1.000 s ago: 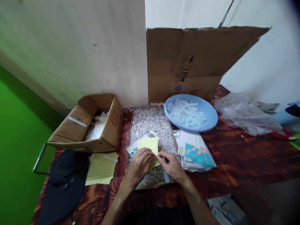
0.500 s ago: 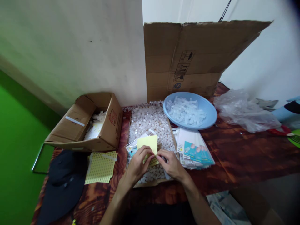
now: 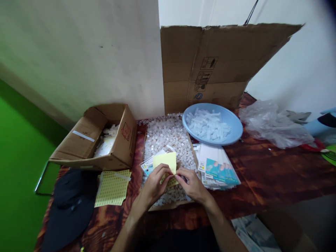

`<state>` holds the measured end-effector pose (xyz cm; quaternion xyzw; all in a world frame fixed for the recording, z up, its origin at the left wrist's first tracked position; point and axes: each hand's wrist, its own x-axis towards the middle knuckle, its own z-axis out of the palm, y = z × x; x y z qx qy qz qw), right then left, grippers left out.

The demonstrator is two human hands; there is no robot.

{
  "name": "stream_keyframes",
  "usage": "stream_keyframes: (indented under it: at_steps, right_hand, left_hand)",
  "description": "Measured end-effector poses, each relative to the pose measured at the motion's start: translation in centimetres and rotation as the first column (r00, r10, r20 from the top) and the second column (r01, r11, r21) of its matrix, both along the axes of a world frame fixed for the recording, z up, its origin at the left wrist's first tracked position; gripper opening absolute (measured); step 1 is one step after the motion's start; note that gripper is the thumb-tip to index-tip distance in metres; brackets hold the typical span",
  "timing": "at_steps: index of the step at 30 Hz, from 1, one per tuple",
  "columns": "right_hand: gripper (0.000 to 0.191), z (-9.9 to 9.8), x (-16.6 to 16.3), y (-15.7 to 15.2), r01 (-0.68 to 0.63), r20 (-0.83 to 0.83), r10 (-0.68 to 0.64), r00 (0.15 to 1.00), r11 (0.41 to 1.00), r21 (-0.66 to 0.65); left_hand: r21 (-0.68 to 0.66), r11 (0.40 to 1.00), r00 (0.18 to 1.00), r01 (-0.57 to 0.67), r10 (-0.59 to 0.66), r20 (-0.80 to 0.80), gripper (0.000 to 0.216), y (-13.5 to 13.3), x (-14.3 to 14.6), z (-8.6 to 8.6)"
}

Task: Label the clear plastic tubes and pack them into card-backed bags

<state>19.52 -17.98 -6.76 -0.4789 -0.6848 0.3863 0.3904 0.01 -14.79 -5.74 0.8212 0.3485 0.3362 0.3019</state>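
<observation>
Between my two hands is a yellow sticker sheet [image 3: 165, 161], bent so that a printed part shows below its plain upper part. My left hand [image 3: 158, 180] pinches the sheet near its right edge. Thumb and fingers of my right hand [image 3: 191, 182] are pressed together at the same edge, almost touching the left fingertips; what lies in that pinch is too small to make out. Under the hands is a shallow cardboard tray [image 3: 168, 207] full of small whitish pieces [image 3: 168, 134]. A clear packet with a blue card [image 3: 147, 167] lies on the pieces, partly behind the sheet.
A stack of blue-and-white packets [image 3: 220, 169] lies right of the tray, below a blue basin [image 3: 236, 129] of clear strips. To the left are an open cardboard box [image 3: 124, 143], more yellow sticker sheets [image 3: 112, 189] and a black cap [image 3: 72, 206]. Crumpled plastic bags [image 3: 275, 122] lie far right.
</observation>
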Motion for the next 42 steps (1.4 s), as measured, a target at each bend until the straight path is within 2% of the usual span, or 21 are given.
stream_keyframes:
  at_steps: [5, 8, 11, 13, 16, 19, 21, 23, 25, 29, 33, 42]
  right_hand:
    - [0.02, 0.3, 0.2, 0.0, -0.037, -0.001, 0.037, 0.999, 0.999, -0.011]
    - [0.021, 0.5, 0.1, 0.0, -0.051, -0.016, 0.051, 0.999, 0.999, -0.012]
    - [0.023, 0.4, -0.2, 0.0, -0.009, -0.056, 0.007, 0.998, 0.999, -0.037]
    - [0.024, 0.3, -0.3, -0.1, 0.072, -0.071, -0.078, 0.994, 0.994, -0.086]
    - [0.022, 0.4, 0.6, -0.5, 0.269, -0.04, -0.274, 0.961, 0.958, -0.103]
    - [0.025, 1.0, 2.5, -0.8, 0.497, -0.021, -0.499, 0.867, 0.866, -0.049]
    - [0.03, 1.3, 3.6, -0.8, 0.571, -0.08, -0.579, 0.811, 0.814, -0.109]
    - [0.035, 1.5, 3.9, -0.4, 0.537, -0.2, -0.58, 0.789, 0.811, -0.233]
    - [0.038, 1.3, 3.2, 0.0, 0.448, -0.342, -0.55, 0.762, 0.829, -0.336]
    - [0.038, 0.5, 0.7, 0.5, 0.354, -0.523, -0.563, 0.64, 0.82, -0.45]
    - [0.038, 0.3, -0.8, 0.1, 0.349, -0.58, -0.599, 0.553, 0.798, -0.492]
    - [0.041, 0.2, -1.0, -0.1, 0.359, -0.583, -0.646, 0.492, 0.761, -0.54]
  left_hand:
    - [-0.005, 0.999, 0.999, 0.038, -0.038, -0.013, 0.016, 0.3, -0.3, 0.0]
    - [-0.022, 0.996, 0.995, 0.084, -0.085, -0.048, 0.016, 0.5, -0.5, 0.8]
    - [-0.085, 0.99, 0.993, 0.115, -0.117, -0.021, 0.012, 0.6, -0.6, 1.6]
    - [-0.144, 0.983, 0.994, 0.112, -0.107, 0.038, 0.009, 0.8, -0.7, 1.6]
    - [-0.236, 0.968, 0.989, 0.088, -0.056, 0.138, 0.012, 1.1, -0.9, 0.5]
    - [-0.339, 0.938, 0.976, 0.072, 0.004, 0.218, 0.017, 1.3, -1.1, -1.2]
    - [-0.4, 0.914, 0.964, 0.07, 0.041, 0.262, 0.019, 1.1, -0.9, -1.7]
    - [-0.431, 0.9, 0.95, 0.062, 0.079, 0.301, 0.02, 0.8, -0.5, -1.5]
    - [-0.43, 0.901, 0.938, 0.055, 0.101, 0.333, 0.019, 0.5, 0.1, -0.6]
    - [-0.364, 0.929, 0.929, 0.067, 0.074, 0.362, 0.014, 0.1, 1.4, 1.2]
    - [-0.32, 0.946, 0.944, 0.051, 0.059, 0.324, 0.011, 0.0, 2.0, 1.4]
    - [-0.262, 0.965, 0.958, 0.008, 0.067, 0.278, 0.008, 0.0, 1.9, 1.0]
